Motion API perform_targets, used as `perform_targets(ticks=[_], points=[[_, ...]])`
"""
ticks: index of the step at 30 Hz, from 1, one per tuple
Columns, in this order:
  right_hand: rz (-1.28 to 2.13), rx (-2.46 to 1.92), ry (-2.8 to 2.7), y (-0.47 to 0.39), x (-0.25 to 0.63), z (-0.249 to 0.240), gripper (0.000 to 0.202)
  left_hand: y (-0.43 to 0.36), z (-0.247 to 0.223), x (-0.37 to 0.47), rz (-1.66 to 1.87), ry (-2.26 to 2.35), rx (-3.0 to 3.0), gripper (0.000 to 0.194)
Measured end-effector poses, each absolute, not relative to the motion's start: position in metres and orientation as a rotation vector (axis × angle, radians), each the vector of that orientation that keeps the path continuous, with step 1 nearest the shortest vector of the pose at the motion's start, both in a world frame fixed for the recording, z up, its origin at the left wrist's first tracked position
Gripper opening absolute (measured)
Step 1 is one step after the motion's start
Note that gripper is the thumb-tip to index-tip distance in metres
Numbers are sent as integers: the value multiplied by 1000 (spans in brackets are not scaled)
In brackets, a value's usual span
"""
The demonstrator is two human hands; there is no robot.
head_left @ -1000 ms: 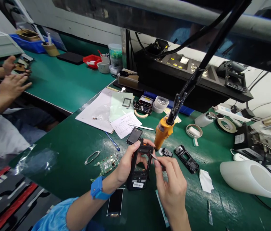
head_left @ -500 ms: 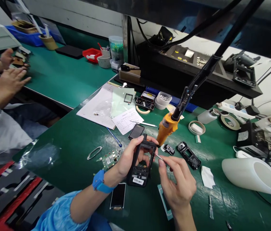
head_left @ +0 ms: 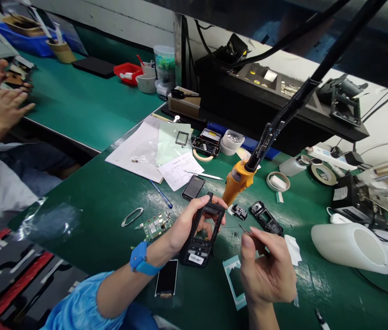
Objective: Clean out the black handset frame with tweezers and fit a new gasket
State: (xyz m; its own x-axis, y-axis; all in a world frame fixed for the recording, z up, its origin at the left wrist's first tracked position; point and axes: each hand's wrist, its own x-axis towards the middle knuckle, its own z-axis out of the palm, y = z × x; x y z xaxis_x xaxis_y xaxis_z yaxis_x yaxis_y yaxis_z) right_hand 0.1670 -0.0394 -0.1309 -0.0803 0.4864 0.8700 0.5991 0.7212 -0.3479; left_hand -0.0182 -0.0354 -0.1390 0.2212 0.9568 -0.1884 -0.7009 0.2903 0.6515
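Note:
My left hand [head_left: 183, 224], with a blue wrist strap [head_left: 142, 259], is closed around a black handheld-device housing [head_left: 194, 255]. The housing is tilted, and my fingers show through its window. To its right, my right hand [head_left: 268, 268] pinches a thin, pointed metal tool, apparently tweezers [head_left: 242, 228]; most of it is hidden in the fingers. Its tip is apart from the housing. Below my left hand lies a display panel [head_left: 166, 278], and left of it a green circuit board [head_left: 156, 226]. A light-blue frame-shaped sheet [head_left: 231, 270] lies beside my right hand.
An orange electric screwdriver [head_left: 237, 181] hangs just behind the housing. A black rear case [head_left: 266, 218] and a small black part [head_left: 239, 211] lie to the right. Papers [head_left: 130, 153], a phone-like device [head_left: 193, 187] and a white cylinder [head_left: 338, 245] surround the workspace. A co-worker's hands [head_left: 3, 107] are at far left.
My right hand has drawn the tweezers away from the housing, moving right and slightly down. My left hand keeps its hold on the housing. The whole view has shifted slightly.

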Motion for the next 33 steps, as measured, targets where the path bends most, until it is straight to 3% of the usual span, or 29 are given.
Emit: perform_targets(ticks=[9, 12, 17, 26, 33], points=[[-201, -844, -1185, -34, 168, -130, 26, -31, -147, -14, 1161, 737, 553, 65], [-107, -843, -1514, -31, 179, -122, 27, -31, -149, -15, 1113, 687, 564, 65], [-53, -832, -2142, -26, 188, -116, 13, -34, -147, -18, 1106, 660, 530, 61], [23, -893, -2159, -29, 184, -122, 8, -36, -147, -14, 1143, 722, 549, 61], [-26, -923, -2138, -30, 179, -119, 16, -34, -145, -9, 1210, 775, 592, 67]])
